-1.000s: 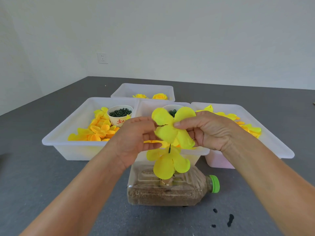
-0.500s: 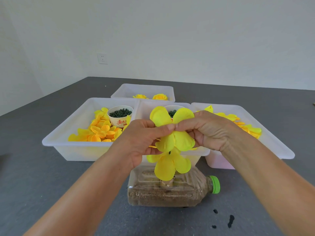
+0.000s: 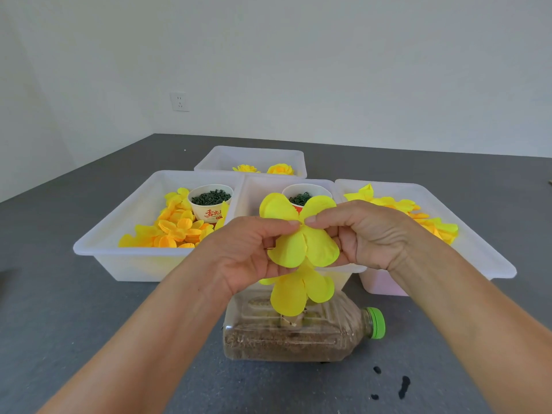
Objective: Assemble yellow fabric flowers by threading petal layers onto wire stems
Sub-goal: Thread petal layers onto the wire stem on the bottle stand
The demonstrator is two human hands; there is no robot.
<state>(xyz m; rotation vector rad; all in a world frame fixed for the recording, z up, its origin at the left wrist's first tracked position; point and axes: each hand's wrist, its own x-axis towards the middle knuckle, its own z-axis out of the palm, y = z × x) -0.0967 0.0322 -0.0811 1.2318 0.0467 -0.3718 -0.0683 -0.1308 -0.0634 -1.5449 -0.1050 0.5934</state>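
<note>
Four translucent white bins sit on a grey desk (image 3: 74,309): the left bin (image 3: 125,234) holds a heap of yellow and orange petal pieces and a paper cup (image 3: 210,206) of dark green bits, the middle bin (image 3: 257,198) a second cup (image 3: 301,194) of the same, the right bin (image 3: 478,246) more yellow petals, and the far bin (image 3: 254,158) two finished flowers. In front lies one clear bottle (image 3: 298,333) with a green cap, on its side and part-filled with brown grains. Above it, the left hand (image 3: 248,255) and right hand (image 3: 364,234) pinch one yellow petal layer (image 3: 301,237) at its centre, just over a second layer (image 3: 298,291) that stands above the bottle; the stem is hidden.
</note>
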